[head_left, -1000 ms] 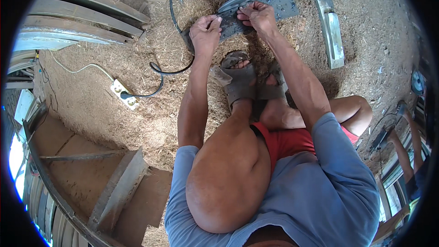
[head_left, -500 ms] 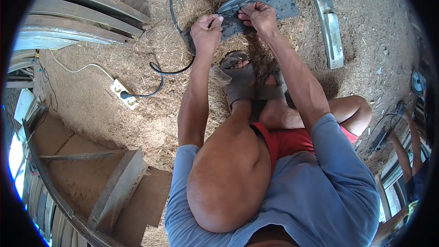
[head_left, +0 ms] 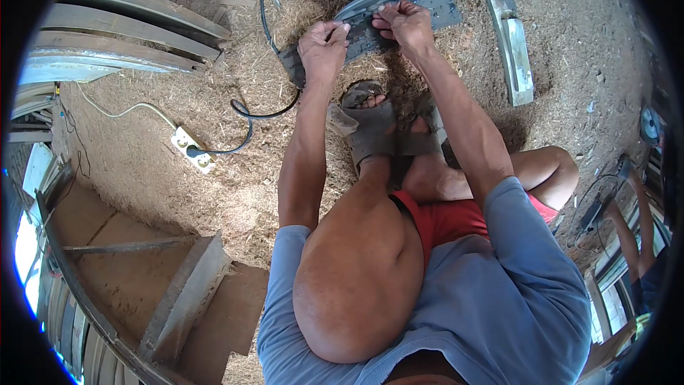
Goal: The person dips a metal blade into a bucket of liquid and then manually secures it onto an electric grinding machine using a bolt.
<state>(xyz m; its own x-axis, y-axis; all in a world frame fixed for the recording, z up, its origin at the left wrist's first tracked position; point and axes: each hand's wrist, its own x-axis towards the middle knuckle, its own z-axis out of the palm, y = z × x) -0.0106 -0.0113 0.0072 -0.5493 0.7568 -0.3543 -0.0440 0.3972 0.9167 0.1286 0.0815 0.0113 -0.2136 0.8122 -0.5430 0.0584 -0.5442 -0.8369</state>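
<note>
performing close fingertip work with both hands at a long, flat, dark grey plate [head_left: 365,41] appears to be the step in hand. the plate lies at the upper middle of the frame, on brown ground [head_left: 228,207] strewn with pale shavings, and is slanted: left end lower, right end higher.

left hand [head_left: 323,46]: located over the left part of the plate; fingers curled, thumb near the forefinger, spacing narrow.

right hand [head_left: 408,27]: located right of the left hand, beside a smooth, grey, curved piece [head_left: 358,4] along the plate's upper edge; fingers bent inward, spacing narrow. whether either hand holds a small part between its fingertips cannot be told.

next move: judged from this posture, it calls for steady wrists, light pressure and small finger adjustments. caution: a black plug [head_left: 192,150] is seated in a white, oblong socket strip [head_left: 203,164] at the left of the frame, and its thin black cable [head_left: 250,127] leads toward the plate's left end. the connection there is not visible; treating it as live would be prudent.

condition of the plate: dull, straight-edged surface, scattered with light specks, notably toward its right end; the middle is partly covered by the fingers.
</note>
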